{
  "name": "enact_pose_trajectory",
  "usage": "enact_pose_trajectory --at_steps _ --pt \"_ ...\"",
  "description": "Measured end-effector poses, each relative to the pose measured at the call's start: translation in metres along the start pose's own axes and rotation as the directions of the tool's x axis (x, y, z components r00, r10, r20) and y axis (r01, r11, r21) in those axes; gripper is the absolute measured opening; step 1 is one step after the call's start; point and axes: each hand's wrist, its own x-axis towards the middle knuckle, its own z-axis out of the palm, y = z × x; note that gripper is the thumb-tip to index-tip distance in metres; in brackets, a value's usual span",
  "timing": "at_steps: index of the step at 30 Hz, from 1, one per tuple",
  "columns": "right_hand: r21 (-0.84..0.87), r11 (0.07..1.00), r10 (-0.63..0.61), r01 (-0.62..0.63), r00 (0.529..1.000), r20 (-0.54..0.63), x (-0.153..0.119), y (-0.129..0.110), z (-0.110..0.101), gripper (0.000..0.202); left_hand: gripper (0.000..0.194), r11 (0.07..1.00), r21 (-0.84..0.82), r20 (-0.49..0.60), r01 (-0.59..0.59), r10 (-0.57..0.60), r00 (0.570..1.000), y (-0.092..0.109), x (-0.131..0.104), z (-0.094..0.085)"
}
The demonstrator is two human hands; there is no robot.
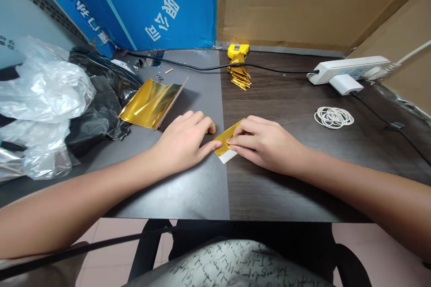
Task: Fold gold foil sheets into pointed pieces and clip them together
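Note:
In the middle of the desk lies a small stack of gold foil paper (222, 140), set at a slant, with a strip of white (228, 156) showing at its near edge. My left hand (188, 141) rests left of it, palm down. Its thumb presses on the foil's left edge, while the fingers are apart from the thumb on the desk. My right hand (269, 142) pinches a raised bit of the gold foil between thumb and fingertips, and covers the stack's right side. To the left is a larger curled gold foil sheet stack (148, 102).
A yellow tape measure (235, 50) and folded gold foil pieces (239, 74) lie behind. Rubber bands (333, 117) and a white power strip (350, 68) are at right. Plastic bags (43, 94) crowd the left. A black cable (202, 68) crosses the back, before cardboard (286, 4).

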Motion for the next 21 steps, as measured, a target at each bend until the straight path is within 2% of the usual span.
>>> enact_pose_trajectory --at_steps 3,7,10,13,15,18,21 --pt "-0.001 1.0 -0.004 0.004 1.0 0.021 0.001 0.001 0.001 0.031 0.025 0.994 0.076 0.02 0.077 -0.079 0.997 0.006 -0.001 -0.004" --pt "0.085 0.995 -0.052 0.051 0.999 0.014 0.002 0.001 -0.001 0.027 0.019 0.98 0.083 0.124 0.183 -0.192 0.974 0.014 0.003 -0.013" --pt "0.153 0.988 0.006 -0.013 0.999 0.047 0.0 -0.004 -0.004 0.027 0.014 0.969 0.058 0.195 0.24 -0.247 0.949 0.018 0.005 -0.017" --pt "0.174 0.98 0.079 -0.093 0.993 0.086 -0.002 -0.01 -0.004 0.028 0.012 0.967 0.019 0.229 0.254 -0.252 0.94 0.019 0.005 -0.018" --pt "0.18 0.98 0.073 -0.089 0.993 0.094 -0.002 -0.012 -0.003 0.028 0.011 0.969 0.004 0.226 0.246 -0.24 0.944 0.019 0.005 -0.017" --pt "0.124 0.989 0.074 -0.086 0.992 0.102 -0.002 -0.014 -0.001 0.027 0.008 0.977 -0.025 0.213 0.214 -0.204 0.956 0.02 0.003 -0.016" --pt "0.057 0.988 0.135 -0.143 0.984 0.12 -0.003 -0.016 0.0 0.028 0.008 0.974 -0.11 0.202 0.199 -0.174 0.964 0.019 0.002 -0.015"
